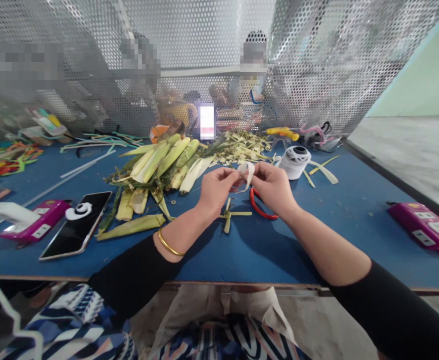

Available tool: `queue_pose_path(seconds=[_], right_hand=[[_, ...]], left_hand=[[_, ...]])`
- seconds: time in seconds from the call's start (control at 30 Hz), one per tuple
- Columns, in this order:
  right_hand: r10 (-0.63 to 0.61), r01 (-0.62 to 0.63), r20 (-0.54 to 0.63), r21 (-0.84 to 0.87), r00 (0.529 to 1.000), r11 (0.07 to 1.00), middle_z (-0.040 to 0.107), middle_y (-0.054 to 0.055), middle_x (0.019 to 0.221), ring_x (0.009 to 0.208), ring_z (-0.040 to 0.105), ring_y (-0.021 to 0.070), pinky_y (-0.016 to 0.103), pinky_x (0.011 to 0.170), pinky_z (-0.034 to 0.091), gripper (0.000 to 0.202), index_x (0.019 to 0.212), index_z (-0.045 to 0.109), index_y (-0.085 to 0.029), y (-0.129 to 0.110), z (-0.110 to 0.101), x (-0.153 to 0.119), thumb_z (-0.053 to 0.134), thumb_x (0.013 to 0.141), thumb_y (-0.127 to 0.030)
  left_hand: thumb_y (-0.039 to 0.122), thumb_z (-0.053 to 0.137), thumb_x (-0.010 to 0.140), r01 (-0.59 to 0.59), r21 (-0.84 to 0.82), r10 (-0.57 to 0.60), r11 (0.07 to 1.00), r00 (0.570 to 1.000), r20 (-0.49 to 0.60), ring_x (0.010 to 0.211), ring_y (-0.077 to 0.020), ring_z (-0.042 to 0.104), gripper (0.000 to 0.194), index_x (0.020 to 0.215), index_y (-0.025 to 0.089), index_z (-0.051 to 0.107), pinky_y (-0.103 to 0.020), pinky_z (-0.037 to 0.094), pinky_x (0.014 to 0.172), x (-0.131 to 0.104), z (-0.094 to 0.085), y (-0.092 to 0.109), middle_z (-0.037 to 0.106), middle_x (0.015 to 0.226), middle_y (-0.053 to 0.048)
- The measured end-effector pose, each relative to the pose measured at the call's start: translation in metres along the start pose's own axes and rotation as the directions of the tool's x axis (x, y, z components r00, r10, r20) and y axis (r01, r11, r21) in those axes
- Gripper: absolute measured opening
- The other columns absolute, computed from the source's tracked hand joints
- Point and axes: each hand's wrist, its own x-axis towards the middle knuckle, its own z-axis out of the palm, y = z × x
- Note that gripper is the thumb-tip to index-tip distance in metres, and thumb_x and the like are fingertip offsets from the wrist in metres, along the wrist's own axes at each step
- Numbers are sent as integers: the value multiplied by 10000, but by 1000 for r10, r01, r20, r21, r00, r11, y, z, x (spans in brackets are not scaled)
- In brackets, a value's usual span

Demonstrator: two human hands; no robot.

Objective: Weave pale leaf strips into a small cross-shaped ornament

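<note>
A small curled white strip (249, 174) is held between my two hands over the middle of the blue table. My left hand (218, 187) pinches its left side, and my right hand (273, 186) pinches the right side, fingertips nearly touching. Just below my fingers a small cross-shaped piece of knotted green husk (227, 215) lies on the table. Red-handled scissors (259, 206) rest under my right hand, partly hidden by it. To the left is a pile of green corn husks (163, 162), and a white thread spool (294, 162) stands to the right.
Husk scraps (242, 146) and a yellow tool (282, 133) lie at the back, before a perforated metal screen (212, 30). A phone (77, 225) with a white roll and a magenta power strip (41, 220) are at left; another magenta strip (425, 226) is at right.
</note>
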Motion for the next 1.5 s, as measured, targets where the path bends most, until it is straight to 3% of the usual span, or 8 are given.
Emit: queue_pose_path(seconds=[0.23,0.5,0.73,0.9,1.03,1.2,1.3,1.5], right_hand=[[118,-118,16,189,993,975,585,-25,603,567,505,117,269,554,386,188,679,574,-183,0,3,1,704,681,-319],[118,-111,-15,242,993,964,537,-49,592,561,492,104,264,556,397,232,664,528,-194,0,3,3,732,640,-304],[-61,58,27,104,998,993,571,-33,625,591,505,111,266,601,415,53,705,589,-193,-3,1,1,624,735,-220],[-219,222,42,-105,975,969,616,-8,713,678,555,135,284,685,446,49,741,617,-198,-7,-2,-2,608,787,-182],[-245,248,36,-182,969,952,623,-11,710,672,548,134,277,675,440,77,730,627,-202,-5,-3,-2,610,797,-168],[-233,234,29,-191,972,953,628,-12,708,670,541,133,277,671,429,106,706,629,-200,-6,-4,-1,596,799,-160],[-220,225,46,-179,974,958,635,-5,732,693,547,139,281,684,426,107,708,624,-203,-7,-5,-1,589,803,-170],[-101,105,42,-110,994,988,621,-12,673,642,523,134,282,647,412,86,698,593,-199,-8,-4,-1,584,783,-194]], left_hand=[[260,658,688,-71,49,71,996,997,-14,595,-112,589,104,666,158,657,-242,489,622,-2,1,-1,659,620,-7],[247,692,676,-81,46,80,996,996,28,559,-106,570,104,672,148,657,-238,485,582,-1,1,-3,652,610,-15],[219,685,708,119,-105,-118,987,993,11,504,-80,536,151,604,146,602,-228,492,574,0,2,0,597,559,15],[175,662,759,308,-239,-299,921,951,75,485,-70,519,168,613,140,586,-215,494,549,1,1,5,574,564,17],[127,596,786,362,-284,-341,888,932,124,502,-79,538,130,657,124,605,-212,505,545,2,-1,6,585,566,4],[131,629,765,317,-255,-288,914,947,144,562,-89,572,40,730,117,642,-207,503,538,0,-3,8,623,637,-12],[191,669,751,267,-202,-248,942,962,117,562,-90,570,84,693,137,639,-209,495,538,0,-2,6,625,646,-15],[241,687,692,69,-61,-68,996,998,8,581,-96,576,106,644,163,633,-229,498,603,0,2,-1,628,614,7]])
